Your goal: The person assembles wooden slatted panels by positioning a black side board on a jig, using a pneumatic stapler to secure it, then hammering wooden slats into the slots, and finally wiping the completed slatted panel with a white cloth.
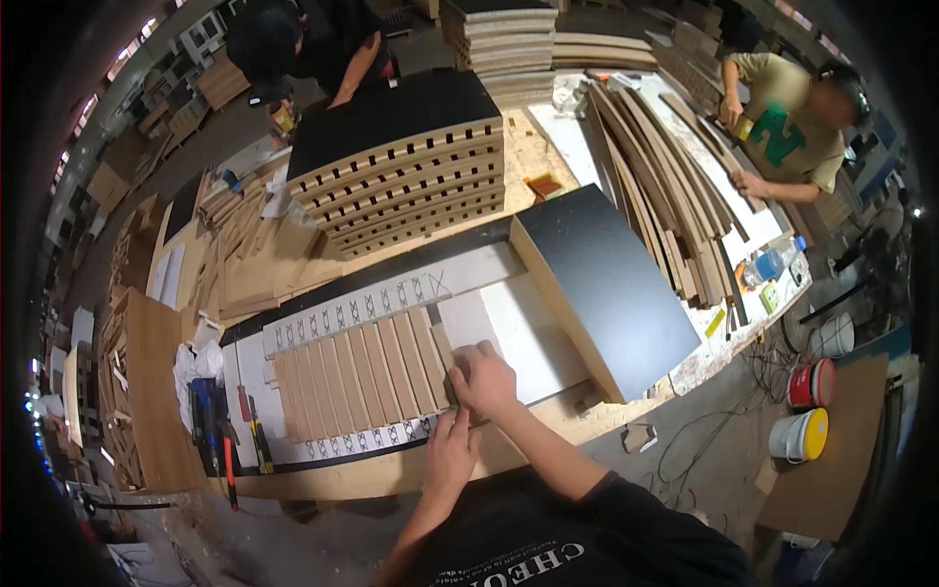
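Observation:
A row of several brown wooden slats (357, 377) lies side by side on a white marked panel (333, 313) in front of me. My right hand (486, 380) is curled over the near part of the rightmost slat (442, 344), which stands slightly askew from the others. Close to that slat's near end, my left hand (453, 453) has its fingers stretched out, touching there. The right fingertips are partly hidden behind the knuckles. Crossed pencil marks (367, 307) run along the panel beyond the slats.
A large black-topped panel (616, 284) lies right of my hands. Beyond stands a stack of slotted boards (401, 176). Screwdrivers (256, 435) and other tools lie at the left. Long strips (665, 186) fill the right table, where a co-worker (792, 127) handles one. Another person (323, 44) stands behind the stack.

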### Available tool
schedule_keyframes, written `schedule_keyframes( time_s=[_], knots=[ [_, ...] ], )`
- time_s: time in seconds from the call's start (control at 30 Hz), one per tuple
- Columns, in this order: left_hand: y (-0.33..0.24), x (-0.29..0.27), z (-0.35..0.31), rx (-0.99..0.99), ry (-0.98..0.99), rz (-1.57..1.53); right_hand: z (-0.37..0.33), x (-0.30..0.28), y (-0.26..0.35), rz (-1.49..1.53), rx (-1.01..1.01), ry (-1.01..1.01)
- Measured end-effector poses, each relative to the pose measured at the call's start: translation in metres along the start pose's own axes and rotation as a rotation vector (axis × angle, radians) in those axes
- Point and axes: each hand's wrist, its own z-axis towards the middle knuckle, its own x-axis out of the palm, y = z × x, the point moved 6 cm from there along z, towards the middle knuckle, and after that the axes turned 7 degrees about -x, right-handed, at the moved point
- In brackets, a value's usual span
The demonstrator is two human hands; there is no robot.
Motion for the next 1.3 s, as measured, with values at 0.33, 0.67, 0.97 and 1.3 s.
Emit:
schedule_keyframes(
  time_s=[0.33,0.67,0.97,1.3],
  knots=[
    [-0.012,-0.007,0.028,0.083,-0.165,0.294,0.028,0.010,-0.010,0.025,0.026,0.225],
    [0.001,-0.013,0.049,0.118,-0.173,0.439,0.058,0.030,-0.010,-0.013,0.057,0.253],
    [0.021,-0.050,0.034,-0.006,-0.212,0.138,0.052,0.025,-0.018,-0.038,0.010,0.162],
    [0.378,-0.269,-0.093,-0.614,-0.905,0.126,-0.012,-0.009,-0.069,0.475,0.212,-0.101]
  ],
)
